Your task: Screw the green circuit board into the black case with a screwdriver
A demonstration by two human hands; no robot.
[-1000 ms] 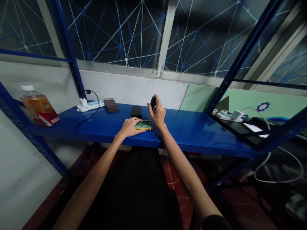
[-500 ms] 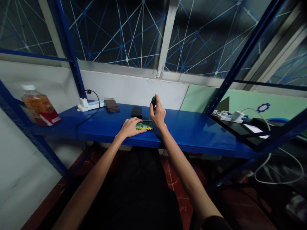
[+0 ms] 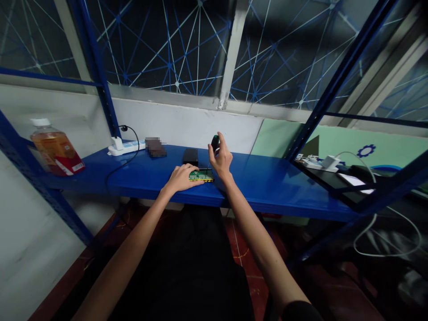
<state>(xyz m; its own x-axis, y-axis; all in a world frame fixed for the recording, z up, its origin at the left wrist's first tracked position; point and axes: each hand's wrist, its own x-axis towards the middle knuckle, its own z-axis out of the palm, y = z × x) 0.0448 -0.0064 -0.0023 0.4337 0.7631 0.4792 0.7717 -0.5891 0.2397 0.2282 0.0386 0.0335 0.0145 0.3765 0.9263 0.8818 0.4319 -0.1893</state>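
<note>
A small green circuit board (image 3: 202, 175) with a yellow lower edge lies near the front of the blue table. Over its left end rests my left hand (image 3: 181, 178), fingers above and thumb along the near edge, gripping it. In my right hand (image 3: 222, 162) is a screwdriver (image 3: 215, 142) with a dark green and black handle, held steeply above the board's right end. The thin shaft points down toward the board; whether its tip touches I cannot tell. Just behind the board sits a black box-like object (image 3: 190, 156).
The blue tabletop (image 3: 267, 178) runs along a wall under windows. At left stand a bottle of amber drink (image 3: 56, 149) and a white power strip (image 3: 129, 146) with a black cable. A blurred-out dark item (image 3: 155, 147) lies beside it. Another power strip (image 3: 321, 165) is at right.
The screwdriver handle leans slightly more to the right, and my right hand has shifted a little with it. My left hand and the circuit board stay in place.
</note>
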